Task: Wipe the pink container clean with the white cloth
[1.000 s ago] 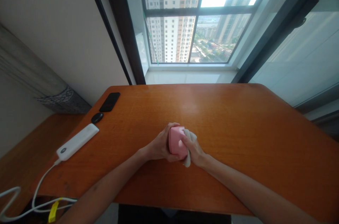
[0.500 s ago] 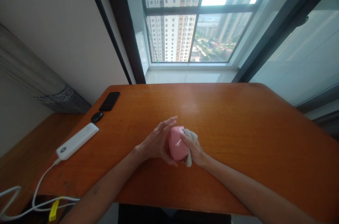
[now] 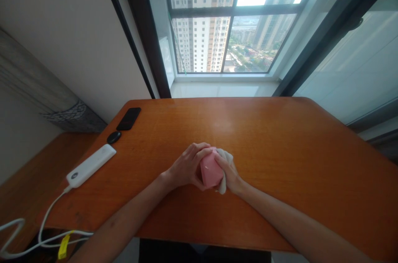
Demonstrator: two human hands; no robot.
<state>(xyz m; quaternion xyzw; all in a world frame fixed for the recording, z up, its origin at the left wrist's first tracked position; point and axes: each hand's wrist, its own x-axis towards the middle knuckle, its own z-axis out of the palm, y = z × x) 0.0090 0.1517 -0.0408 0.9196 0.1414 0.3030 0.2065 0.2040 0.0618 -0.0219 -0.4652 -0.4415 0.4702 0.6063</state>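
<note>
A small pink object (image 3: 211,170) with smooth, angular sides is between my two hands near the table's front edge; its kind is not plain. My left hand (image 3: 190,165) curves around its left side, fingertips on the upper edge and thumb low down. From the right, my right hand (image 3: 229,172) grips the object, thumb on its near face. A light grey cloth (image 3: 224,155) is bunched between my right hand and the object, with one end hanging below. The object's far side and most of my right fingers are hidden.
The brown wooden table (image 3: 280,143) stands before a window (image 3: 233,12). At its left lie a black phone (image 3: 128,119), a small black oval object (image 3: 113,137) and a white power strip (image 3: 91,165). The strip's white cable (image 3: 46,217) drops over the left front edge.
The left hand's fingers and thumb have closed in from around the pink object onto it. The object has turned slightly in the right hand, which keeps the cloth against it.
</note>
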